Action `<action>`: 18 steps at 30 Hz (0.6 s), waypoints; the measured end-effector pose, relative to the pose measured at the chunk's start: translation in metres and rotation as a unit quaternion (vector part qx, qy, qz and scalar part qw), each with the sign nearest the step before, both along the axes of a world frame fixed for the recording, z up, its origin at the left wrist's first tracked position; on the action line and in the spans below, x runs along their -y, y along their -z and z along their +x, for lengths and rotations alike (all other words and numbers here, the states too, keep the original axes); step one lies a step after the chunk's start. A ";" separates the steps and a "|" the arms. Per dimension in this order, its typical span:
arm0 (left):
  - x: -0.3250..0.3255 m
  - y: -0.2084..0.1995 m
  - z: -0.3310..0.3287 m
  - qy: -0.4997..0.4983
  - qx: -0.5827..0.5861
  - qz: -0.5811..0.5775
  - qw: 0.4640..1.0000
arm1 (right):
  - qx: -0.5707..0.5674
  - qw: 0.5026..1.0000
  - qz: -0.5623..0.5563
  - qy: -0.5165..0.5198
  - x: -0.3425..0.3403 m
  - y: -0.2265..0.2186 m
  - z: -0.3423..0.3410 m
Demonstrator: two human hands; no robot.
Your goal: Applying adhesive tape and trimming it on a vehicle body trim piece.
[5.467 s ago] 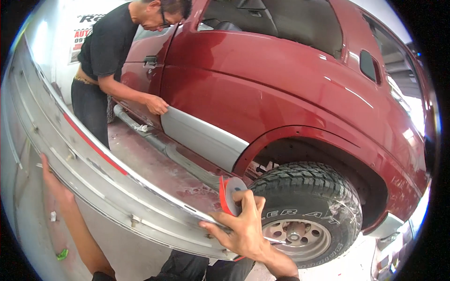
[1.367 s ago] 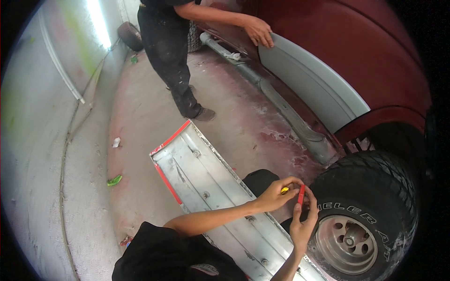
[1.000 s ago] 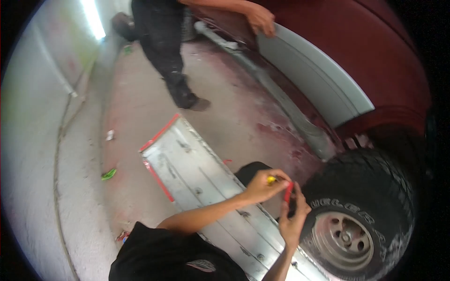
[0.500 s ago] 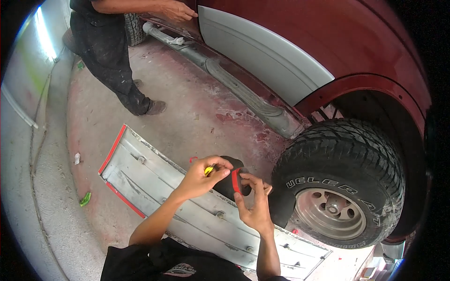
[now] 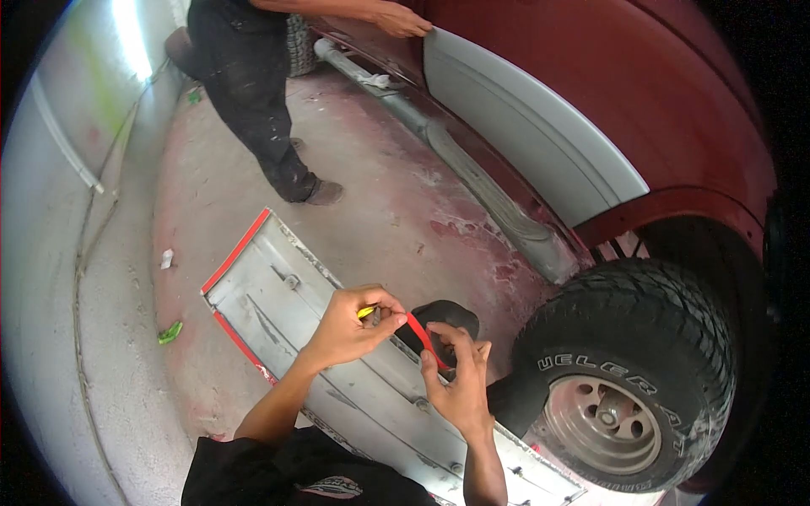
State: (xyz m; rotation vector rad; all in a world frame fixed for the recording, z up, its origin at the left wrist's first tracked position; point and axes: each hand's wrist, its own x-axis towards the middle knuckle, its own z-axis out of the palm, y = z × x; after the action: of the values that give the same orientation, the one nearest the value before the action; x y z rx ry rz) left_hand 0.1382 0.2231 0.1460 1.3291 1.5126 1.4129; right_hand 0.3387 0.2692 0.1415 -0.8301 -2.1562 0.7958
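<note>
The red tape [image 5: 419, 331] is in the air between the two hands, above the panel, bowed in a shallow curve; whether it is a loose strip or the roll's edge, I cannot tell. The left hand [image 5: 350, 329] pinches its upper end between thumb and fingertips, and also has a small yellow tool [image 5: 366, 311] tucked in its curled fingers, probably so the fingertips stay free. The right hand [image 5: 460, 375] grips the tape lower down, thumb on one side and bent fingers on the other, which likely steadies it against the left hand's pinch.

Under the forearms lies the long pale panel [image 5: 375, 396], its studs [image 5: 291, 282] facing up, so the inner side seems to be the one exposed. Red strips [image 5: 237, 251] line its far end and part of its left edge. What supports it from below is mostly hidden.

Right of the panel stands the tyre [image 5: 624, 295] of a red car [image 5: 666, 110]. Farther off, a co-worker's hand [image 5: 402, 18] touches the front corner of the silver trim [image 5: 523, 118] on the car's side, perhaps to steady or check it. A green scrap [image 5: 170, 332] lies on the floor [image 5: 380, 228].
</note>
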 end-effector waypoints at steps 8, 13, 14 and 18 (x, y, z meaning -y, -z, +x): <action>0.020 0.008 -0.038 -0.134 -0.006 -0.010 0.991 | 0.036 0.993 0.096 -0.054 0.002 -0.009 -0.043; 0.033 -0.003 -0.060 -0.200 -0.028 0.005 0.979 | 0.052 0.986 0.134 -0.089 0.004 -0.013 -0.070; 0.036 -0.004 -0.066 -0.205 -0.027 0.006 0.978 | 0.065 0.984 0.140 -0.092 0.006 -0.015 -0.076; 0.037 -0.001 -0.093 -0.251 -0.060 0.007 0.966 | 0.076 0.974 0.184 -0.109 0.007 -0.011 -0.100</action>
State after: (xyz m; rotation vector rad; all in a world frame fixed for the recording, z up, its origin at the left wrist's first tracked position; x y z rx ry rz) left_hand 0.0452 0.1865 0.1470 1.0970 2.0248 1.6673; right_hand 0.2385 0.2619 0.1528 -0.4821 -2.4602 0.4225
